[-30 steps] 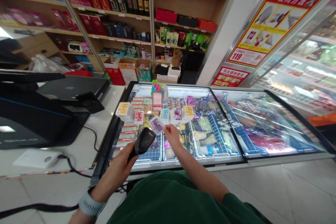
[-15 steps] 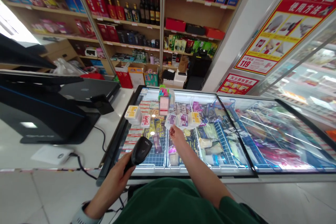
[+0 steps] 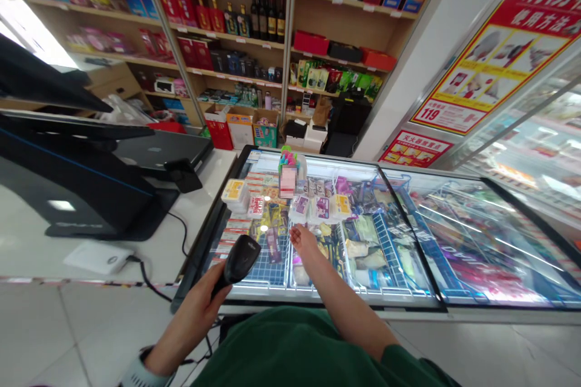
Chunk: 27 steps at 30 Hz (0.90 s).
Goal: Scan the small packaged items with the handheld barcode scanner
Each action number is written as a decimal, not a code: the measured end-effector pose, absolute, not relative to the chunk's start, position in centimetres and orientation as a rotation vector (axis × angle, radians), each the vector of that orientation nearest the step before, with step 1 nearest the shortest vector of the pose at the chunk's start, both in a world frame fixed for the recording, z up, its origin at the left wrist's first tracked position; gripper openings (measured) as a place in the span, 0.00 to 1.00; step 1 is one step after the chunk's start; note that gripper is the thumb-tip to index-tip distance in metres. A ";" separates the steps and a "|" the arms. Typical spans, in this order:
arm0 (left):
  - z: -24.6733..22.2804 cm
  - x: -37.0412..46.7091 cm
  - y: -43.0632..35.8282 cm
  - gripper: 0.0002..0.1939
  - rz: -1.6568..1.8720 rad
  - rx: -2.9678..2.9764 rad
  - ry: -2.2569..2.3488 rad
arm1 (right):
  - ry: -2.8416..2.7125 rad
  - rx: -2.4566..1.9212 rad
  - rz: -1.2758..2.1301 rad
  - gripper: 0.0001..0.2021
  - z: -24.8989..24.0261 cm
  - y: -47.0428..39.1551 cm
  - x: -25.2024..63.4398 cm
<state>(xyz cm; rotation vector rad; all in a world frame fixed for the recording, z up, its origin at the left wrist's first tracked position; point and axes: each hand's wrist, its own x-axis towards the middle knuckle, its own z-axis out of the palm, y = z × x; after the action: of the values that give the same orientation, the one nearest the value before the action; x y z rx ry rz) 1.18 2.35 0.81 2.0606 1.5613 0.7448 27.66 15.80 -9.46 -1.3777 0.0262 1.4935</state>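
Observation:
My left hand (image 3: 202, 297) is wrapped around the handle of a black barcode scanner (image 3: 245, 257), whose head tilts up over the freezer's near left part. Over the glass lid of the chest freezer (image 3: 278, 278) is my right hand (image 3: 303, 240), its fingers curled together with nothing visible in them. Just beyond it, apart from the fingertips, stands a clear tub with a purple label (image 3: 299, 208). Beside that are another purple-labelled tub (image 3: 322, 208) and a yellow-labelled tub (image 3: 341, 205). To the left sit stacked yellow-labelled tubs (image 3: 235, 191) and a red-labelled tub (image 3: 256, 207).
Behind the tubs, a pale card (image 3: 287, 182) stands before bright green and pink items (image 3: 287, 157). The counter on the left carries a black checkout terminal (image 3: 86, 184) and a white box with a cable (image 3: 100, 257). Stocked shelves (image 3: 227, 36) line the back.
My right hand has drawn back slightly from the purple-labelled tub it was close to. The scanner stays in my left hand, and the whole view has shifted a little.

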 end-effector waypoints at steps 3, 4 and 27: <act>0.7 0.6 2.1 0.22 0.753 2.025 1.579 | -0.046 -1.455 1.559 0.06 -10.1 15.6 26.1; 0.6 0.3 2.0 0.23 0.752 2.011 1.585 | -0.073 -1.482 1.578 0.06 -10.3 15.8 25.4; 0.4 -5.4 -1.7 0.21 0.900 1.734 1.842 | -0.508 -1.619 1.532 0.13 -10.6 24.2 15.6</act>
<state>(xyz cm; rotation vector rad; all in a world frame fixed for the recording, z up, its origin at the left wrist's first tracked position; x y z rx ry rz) -5.39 -1.67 0.43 1.7341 1.8420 0.8995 15.56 24.19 -10.56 -1.6191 -0.5085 1.5315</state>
